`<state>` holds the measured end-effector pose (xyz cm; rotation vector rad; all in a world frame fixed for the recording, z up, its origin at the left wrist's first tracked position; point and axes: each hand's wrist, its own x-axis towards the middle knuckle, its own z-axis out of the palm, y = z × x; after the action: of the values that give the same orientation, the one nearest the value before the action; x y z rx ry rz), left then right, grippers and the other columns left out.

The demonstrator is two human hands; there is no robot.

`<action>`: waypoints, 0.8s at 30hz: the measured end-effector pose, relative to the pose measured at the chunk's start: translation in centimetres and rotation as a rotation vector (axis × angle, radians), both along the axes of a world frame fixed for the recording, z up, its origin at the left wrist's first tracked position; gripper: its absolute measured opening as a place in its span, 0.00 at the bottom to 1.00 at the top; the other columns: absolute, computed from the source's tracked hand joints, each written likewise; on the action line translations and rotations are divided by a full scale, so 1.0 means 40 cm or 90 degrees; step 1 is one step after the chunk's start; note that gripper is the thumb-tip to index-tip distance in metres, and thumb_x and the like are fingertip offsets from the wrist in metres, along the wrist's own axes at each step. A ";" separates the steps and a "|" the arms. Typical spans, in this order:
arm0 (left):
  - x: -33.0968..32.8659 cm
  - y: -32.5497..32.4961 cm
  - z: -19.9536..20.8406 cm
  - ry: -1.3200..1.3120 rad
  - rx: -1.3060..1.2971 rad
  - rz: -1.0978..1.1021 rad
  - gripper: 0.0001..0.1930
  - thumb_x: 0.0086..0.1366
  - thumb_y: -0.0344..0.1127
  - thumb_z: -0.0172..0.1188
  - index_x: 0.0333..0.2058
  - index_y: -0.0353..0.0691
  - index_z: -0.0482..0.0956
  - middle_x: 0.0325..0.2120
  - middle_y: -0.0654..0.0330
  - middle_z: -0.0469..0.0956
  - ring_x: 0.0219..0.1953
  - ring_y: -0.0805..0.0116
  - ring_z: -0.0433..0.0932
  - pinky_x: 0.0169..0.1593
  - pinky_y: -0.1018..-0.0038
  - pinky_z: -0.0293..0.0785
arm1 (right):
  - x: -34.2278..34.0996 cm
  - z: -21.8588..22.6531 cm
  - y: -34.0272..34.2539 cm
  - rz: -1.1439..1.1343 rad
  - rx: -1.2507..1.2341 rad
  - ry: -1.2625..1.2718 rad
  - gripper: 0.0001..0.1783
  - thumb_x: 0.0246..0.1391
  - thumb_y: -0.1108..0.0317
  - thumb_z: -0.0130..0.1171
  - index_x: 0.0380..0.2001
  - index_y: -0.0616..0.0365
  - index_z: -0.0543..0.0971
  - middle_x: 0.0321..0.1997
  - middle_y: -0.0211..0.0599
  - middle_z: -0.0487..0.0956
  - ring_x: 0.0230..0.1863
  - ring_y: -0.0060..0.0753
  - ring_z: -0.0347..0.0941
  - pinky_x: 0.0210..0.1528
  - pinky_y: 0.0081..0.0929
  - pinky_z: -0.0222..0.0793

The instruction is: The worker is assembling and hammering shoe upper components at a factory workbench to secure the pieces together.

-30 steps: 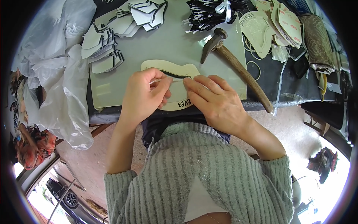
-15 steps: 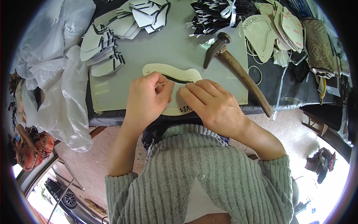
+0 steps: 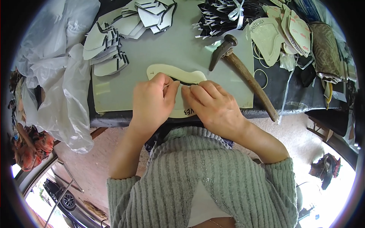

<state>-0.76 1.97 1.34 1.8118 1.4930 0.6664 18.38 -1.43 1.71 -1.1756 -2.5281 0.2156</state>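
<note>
A cream card template (image 3: 174, 70) with a wavy outline lies at the near edge of the board, a black strip (image 3: 189, 82) running along its inner curve. My left hand (image 3: 153, 99) is closed in a pinch at the strip's left part, and a thin white strip (image 3: 165, 86) shows between thumb and forefinger. My right hand (image 3: 217, 106) has its fingers bent together, thumb and fingertips pressed at the strip's right part. The two hands' tips are close but apart. Both hands cover much of the piece; its lower end, with dark lettering, shows between the wrists.
The grey board (image 3: 133, 85) carries a hammer (image 3: 247, 72) on the right and stacked black-edged white pieces (image 3: 104, 51) at left. Behind lie a tied black bundle (image 3: 224, 19) and cream templates (image 3: 266, 38). Clear plastic sheeting (image 3: 64, 91) hangs over the left edge.
My left hand has shifted slightly right along the black strip, its fingertips nearer my right hand's. My right hand stays nearly in place. The whole view has moved a little.
</note>
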 end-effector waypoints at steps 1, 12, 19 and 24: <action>0.003 0.001 0.001 0.000 0.002 -0.001 0.11 0.65 0.31 0.63 0.25 0.33 0.75 0.13 0.61 0.75 0.13 0.79 0.71 0.19 0.78 0.64 | 0.000 -0.002 0.001 -0.001 0.002 0.000 0.27 0.44 0.69 0.58 0.51 0.62 0.75 0.43 0.32 0.72 0.48 0.34 0.72 0.52 0.32 0.73; -0.008 0.014 0.015 -0.030 -0.039 0.053 0.10 0.62 0.30 0.65 0.25 0.33 0.74 0.11 0.63 0.69 0.14 0.81 0.61 0.20 0.76 0.57 | -0.011 0.005 0.010 0.020 0.060 -0.021 0.13 0.43 0.68 0.58 0.34 0.61 0.79 0.37 0.33 0.71 0.42 0.34 0.70 0.50 0.28 0.72; -0.004 0.012 0.012 -0.001 0.013 0.059 0.09 0.62 0.30 0.65 0.26 0.33 0.76 0.10 0.64 0.68 0.15 0.84 0.60 0.20 0.78 0.56 | -0.013 0.000 0.017 0.013 0.049 0.009 0.16 0.45 0.68 0.57 0.39 0.62 0.79 0.37 0.32 0.71 0.42 0.32 0.70 0.49 0.28 0.71; -0.009 0.002 0.008 0.062 0.068 0.089 0.09 0.61 0.32 0.66 0.26 0.37 0.75 0.11 0.59 0.74 0.12 0.63 0.73 0.20 0.71 0.65 | -0.024 0.018 0.022 0.018 0.016 -0.055 0.26 0.45 0.69 0.56 0.51 0.62 0.75 0.36 0.32 0.69 0.41 0.32 0.71 0.49 0.31 0.72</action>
<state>-1.11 2.07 1.66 1.8557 1.6895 0.7465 17.44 -0.56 2.41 -1.1638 -2.6145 0.1420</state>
